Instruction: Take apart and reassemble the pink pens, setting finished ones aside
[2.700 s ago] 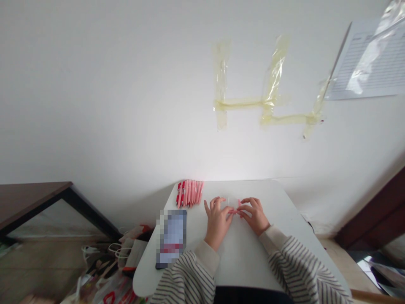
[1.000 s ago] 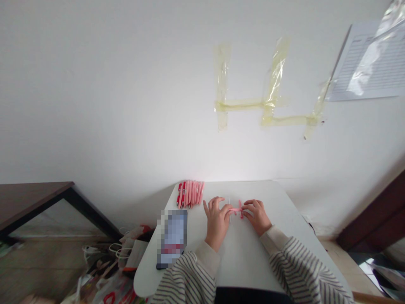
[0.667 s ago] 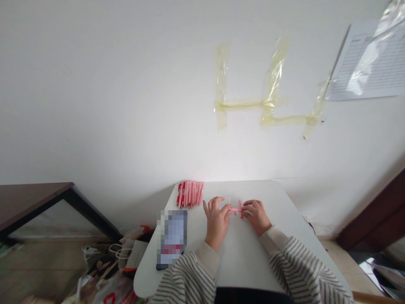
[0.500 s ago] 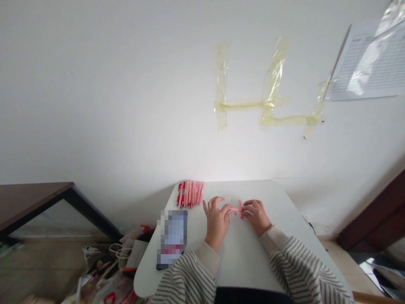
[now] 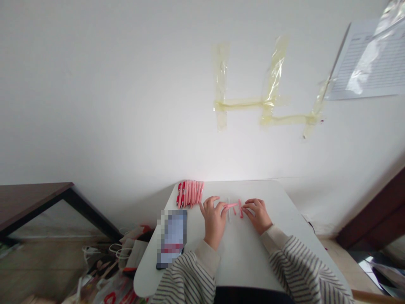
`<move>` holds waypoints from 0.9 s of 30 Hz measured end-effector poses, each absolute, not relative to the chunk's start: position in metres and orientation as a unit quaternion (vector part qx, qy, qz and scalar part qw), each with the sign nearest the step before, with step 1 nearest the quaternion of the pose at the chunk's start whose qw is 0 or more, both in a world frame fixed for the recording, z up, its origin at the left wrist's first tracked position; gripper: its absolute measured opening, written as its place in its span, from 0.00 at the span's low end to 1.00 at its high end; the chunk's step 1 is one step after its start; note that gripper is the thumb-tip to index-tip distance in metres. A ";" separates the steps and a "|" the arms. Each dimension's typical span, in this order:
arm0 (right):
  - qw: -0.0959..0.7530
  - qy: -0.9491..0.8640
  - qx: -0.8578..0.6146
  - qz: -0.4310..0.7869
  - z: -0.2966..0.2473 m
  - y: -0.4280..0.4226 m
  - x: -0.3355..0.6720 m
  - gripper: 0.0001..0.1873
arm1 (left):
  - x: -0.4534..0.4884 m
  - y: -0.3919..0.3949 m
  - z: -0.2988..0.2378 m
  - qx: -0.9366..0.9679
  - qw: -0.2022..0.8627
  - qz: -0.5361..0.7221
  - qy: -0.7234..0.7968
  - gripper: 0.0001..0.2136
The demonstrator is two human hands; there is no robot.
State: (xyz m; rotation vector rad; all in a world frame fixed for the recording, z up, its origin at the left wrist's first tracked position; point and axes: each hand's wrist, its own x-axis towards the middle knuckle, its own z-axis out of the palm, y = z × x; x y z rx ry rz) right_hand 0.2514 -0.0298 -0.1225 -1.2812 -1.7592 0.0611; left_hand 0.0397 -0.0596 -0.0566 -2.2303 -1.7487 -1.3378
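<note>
My left hand (image 5: 214, 219) pinches a slim pink pen barrel (image 5: 232, 205) between thumb and forefinger, its free end pointing right. My right hand (image 5: 257, 215) has thumb and fingertips pressed together; anything between them is too small to make out. Beside those fingertips another pink pen part (image 5: 240, 209) lies on the white table. A short pink piece (image 5: 234, 210) rests between the hands. Close to the left fingertips is a thin whitish stick (image 5: 229, 213), like a pen refill, partly covered by the held barrel.
A row of several pink and red pens (image 5: 191, 193) lies at the table's back left. In front of it is a phone (image 5: 174, 236) with a blurred screen. The white table (image 5: 247, 261) meets the wall behind. Bags and clutter (image 5: 117, 270) fill the floor at left.
My left hand has shifted slightly left with the pink barrel, drawing it away from my right fingertips. A gap now separates the two hands, showing the pink pieces on the table.
</note>
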 end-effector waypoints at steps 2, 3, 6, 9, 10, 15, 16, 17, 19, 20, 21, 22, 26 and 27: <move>0.465 -0.714 -0.523 0.023 -0.123 -0.030 0.252 0.13 | 0.039 -0.059 -0.057 -0.700 0.009 -0.427 -0.572 0.04; 0.464 -0.714 -0.523 0.022 -0.123 -0.030 0.252 0.13 | 0.039 -0.059 -0.057 -0.693 0.014 -0.426 -0.581 0.03; 0.463 -0.714 -0.524 0.019 -0.123 -0.030 0.252 0.13 | 0.037 -0.058 -0.058 -0.674 0.031 -0.420 -0.608 0.03; 0.462 -0.711 -0.529 0.017 -0.123 -0.030 0.252 0.12 | 0.036 -0.058 -0.059 -0.660 0.049 -0.408 -0.629 0.03; 0.461 -0.711 -0.531 0.016 -0.123 -0.030 0.252 0.12 | 0.035 -0.057 -0.059 -0.657 0.056 -0.404 -0.633 0.03; 0.451 -0.712 -0.538 0.014 -0.123 -0.030 0.252 0.11 | 0.034 -0.057 -0.060 -0.646 0.094 -0.382 -0.654 0.05; 0.450 -0.712 -0.538 0.015 -0.123 -0.029 0.252 0.11 | 0.034 -0.057 -0.060 -0.642 0.098 -0.376 -0.661 0.06; 0.449 -0.713 -0.538 0.016 -0.123 -0.029 0.253 0.10 | 0.034 -0.057 -0.060 -0.638 0.102 -0.368 -0.668 0.07; 0.447 -0.714 -0.538 0.020 -0.124 -0.029 0.253 0.10 | 0.035 -0.058 -0.060 -0.631 0.106 -0.348 -0.685 0.09; 0.447 -0.714 -0.539 0.021 -0.124 -0.028 0.253 0.10 | 0.035 -0.058 -0.061 -0.628 0.108 -0.337 -0.693 0.08; 0.446 -0.713 -0.541 0.022 -0.124 -0.028 0.253 0.10 | 0.035 -0.058 -0.061 -0.625 0.109 -0.326 -0.701 0.08; 0.446 -0.711 -0.543 0.022 -0.125 -0.028 0.253 0.10 | 0.035 -0.058 -0.061 -0.623 0.110 -0.314 -0.708 0.07; 0.445 -0.709 -0.547 0.020 -0.125 -0.029 0.253 0.09 | 0.035 -0.058 -0.062 -0.616 0.104 -0.275 -0.730 0.06; 0.445 -0.709 -0.547 0.020 -0.125 -0.029 0.253 0.09 | 0.036 -0.058 -0.062 -0.614 0.102 -0.269 -0.735 0.06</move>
